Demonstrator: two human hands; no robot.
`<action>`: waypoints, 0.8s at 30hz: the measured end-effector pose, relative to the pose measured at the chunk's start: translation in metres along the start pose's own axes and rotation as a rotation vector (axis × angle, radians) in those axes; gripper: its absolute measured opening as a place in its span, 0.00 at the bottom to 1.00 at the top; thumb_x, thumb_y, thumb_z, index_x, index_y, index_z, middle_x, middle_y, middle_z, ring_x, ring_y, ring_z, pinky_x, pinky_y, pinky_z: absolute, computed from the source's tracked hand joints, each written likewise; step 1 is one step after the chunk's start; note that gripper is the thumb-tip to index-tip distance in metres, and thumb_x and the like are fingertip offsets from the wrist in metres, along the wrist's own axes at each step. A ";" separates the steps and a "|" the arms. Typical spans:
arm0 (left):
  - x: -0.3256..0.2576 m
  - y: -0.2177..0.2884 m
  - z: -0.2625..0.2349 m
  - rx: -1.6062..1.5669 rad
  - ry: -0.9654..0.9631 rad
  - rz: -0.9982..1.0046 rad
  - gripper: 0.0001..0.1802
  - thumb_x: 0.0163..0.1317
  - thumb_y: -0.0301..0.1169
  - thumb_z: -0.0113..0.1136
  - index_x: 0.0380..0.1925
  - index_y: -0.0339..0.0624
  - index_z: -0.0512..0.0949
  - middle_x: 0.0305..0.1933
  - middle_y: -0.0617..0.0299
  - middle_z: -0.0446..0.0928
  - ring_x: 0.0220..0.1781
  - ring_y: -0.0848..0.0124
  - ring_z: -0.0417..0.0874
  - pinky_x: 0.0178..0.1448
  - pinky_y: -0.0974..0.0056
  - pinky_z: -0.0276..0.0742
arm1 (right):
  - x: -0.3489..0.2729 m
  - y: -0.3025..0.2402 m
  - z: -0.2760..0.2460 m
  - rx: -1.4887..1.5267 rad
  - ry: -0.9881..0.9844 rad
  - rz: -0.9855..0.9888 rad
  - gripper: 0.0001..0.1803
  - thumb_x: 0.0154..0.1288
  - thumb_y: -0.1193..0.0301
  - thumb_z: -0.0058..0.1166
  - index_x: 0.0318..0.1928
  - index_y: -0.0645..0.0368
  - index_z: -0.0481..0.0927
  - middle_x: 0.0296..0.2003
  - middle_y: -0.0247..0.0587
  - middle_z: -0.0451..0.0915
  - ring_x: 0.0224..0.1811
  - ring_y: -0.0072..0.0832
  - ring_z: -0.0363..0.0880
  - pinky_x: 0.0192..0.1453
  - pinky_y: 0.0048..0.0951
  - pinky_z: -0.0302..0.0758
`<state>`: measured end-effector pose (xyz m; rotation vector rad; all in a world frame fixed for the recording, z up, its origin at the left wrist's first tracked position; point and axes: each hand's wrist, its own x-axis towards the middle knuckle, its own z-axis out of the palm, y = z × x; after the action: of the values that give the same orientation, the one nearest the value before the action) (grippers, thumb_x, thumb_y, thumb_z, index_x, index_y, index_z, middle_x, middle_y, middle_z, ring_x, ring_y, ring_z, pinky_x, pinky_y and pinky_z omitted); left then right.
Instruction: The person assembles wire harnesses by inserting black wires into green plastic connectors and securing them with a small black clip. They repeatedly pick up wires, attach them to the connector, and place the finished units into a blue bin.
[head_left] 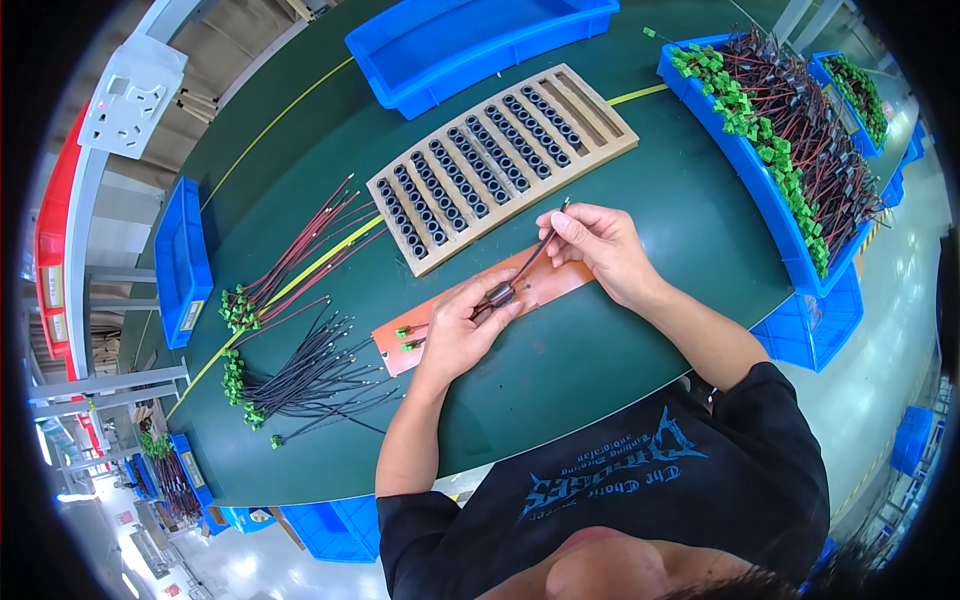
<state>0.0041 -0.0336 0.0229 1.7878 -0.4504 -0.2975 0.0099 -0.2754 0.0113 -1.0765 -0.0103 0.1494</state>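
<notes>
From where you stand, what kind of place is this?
Probably a factory assembly bench: hands threading wires through a small core, a slotted tray of cores, and blue bins of finished wire leads.

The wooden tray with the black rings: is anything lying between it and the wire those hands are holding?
Nothing visible. The wires are held in the left hand and right hand, just before the wooden tray, with only bare green table between.
</notes>
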 end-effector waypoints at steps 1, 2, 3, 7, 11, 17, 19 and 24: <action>0.000 -0.002 -0.001 0.044 -0.002 0.021 0.21 0.63 0.25 0.72 0.57 0.34 0.82 0.47 0.58 0.86 0.46 0.75 0.85 0.51 0.69 0.81 | 0.000 0.000 -0.001 -0.010 -0.001 -0.007 0.13 0.79 0.67 0.56 0.50 0.66 0.84 0.43 0.37 0.84 0.41 0.19 0.82 0.47 0.24 0.82; 0.001 -0.005 -0.003 0.089 -0.005 0.041 0.21 0.64 0.25 0.71 0.57 0.34 0.82 0.47 0.58 0.86 0.47 0.75 0.85 0.52 0.69 0.82 | 0.000 -0.001 -0.001 -0.019 -0.001 -0.014 0.13 0.78 0.68 0.56 0.50 0.66 0.84 0.43 0.37 0.84 0.41 0.19 0.82 0.47 0.24 0.82; 0.001 -0.008 -0.005 0.134 -0.008 0.061 0.21 0.64 0.25 0.71 0.57 0.34 0.82 0.48 0.58 0.86 0.48 0.75 0.85 0.52 0.69 0.82 | 0.000 -0.001 -0.001 -0.027 -0.002 -0.020 0.13 0.78 0.68 0.56 0.50 0.66 0.84 0.44 0.37 0.85 0.41 0.19 0.82 0.47 0.24 0.81; -0.003 -0.013 -0.005 0.079 0.013 0.004 0.20 0.65 0.23 0.70 0.57 0.34 0.82 0.49 0.58 0.86 0.47 0.76 0.85 0.53 0.70 0.82 | -0.003 -0.002 0.005 -0.159 -0.046 -0.018 0.12 0.78 0.68 0.57 0.50 0.65 0.84 0.46 0.37 0.84 0.42 0.18 0.81 0.48 0.24 0.81; 0.000 0.010 -0.012 -0.016 0.143 0.015 0.23 0.62 0.18 0.71 0.58 0.32 0.80 0.49 0.54 0.86 0.48 0.75 0.86 0.54 0.69 0.83 | 0.008 -0.013 0.031 -0.253 -0.179 -0.110 0.11 0.77 0.68 0.58 0.50 0.63 0.84 0.38 0.33 0.84 0.39 0.16 0.80 0.46 0.22 0.78; 0.004 0.082 -0.034 -0.193 0.209 0.055 0.29 0.62 0.16 0.70 0.61 0.33 0.69 0.41 0.52 0.87 0.45 0.72 0.88 0.52 0.68 0.85 | 0.039 -0.045 0.084 -0.266 -0.427 -0.174 0.09 0.80 0.69 0.52 0.47 0.61 0.82 0.39 0.30 0.80 0.37 0.14 0.77 0.39 0.20 0.73; 0.007 0.089 -0.031 -0.197 0.317 0.045 0.27 0.63 0.21 0.71 0.60 0.34 0.70 0.40 0.54 0.88 0.45 0.75 0.87 0.49 0.69 0.83 | 0.041 -0.054 0.091 -0.303 -0.488 -0.194 0.11 0.79 0.67 0.53 0.49 0.62 0.82 0.41 0.34 0.80 0.40 0.18 0.77 0.42 0.24 0.75; 0.016 0.092 -0.019 0.052 0.306 0.047 0.34 0.62 0.18 0.66 0.68 0.35 0.65 0.40 0.62 0.81 0.28 0.81 0.78 0.27 0.73 0.72 | 0.045 -0.052 0.101 -0.480 -0.484 -0.321 0.15 0.75 0.62 0.60 0.46 0.63 0.85 0.43 0.37 0.75 0.44 0.23 0.77 0.48 0.29 0.75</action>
<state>0.0130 -0.0439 0.1173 1.8323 -0.2834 0.0221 0.0520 -0.2056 0.1015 -1.4767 -0.6800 0.1163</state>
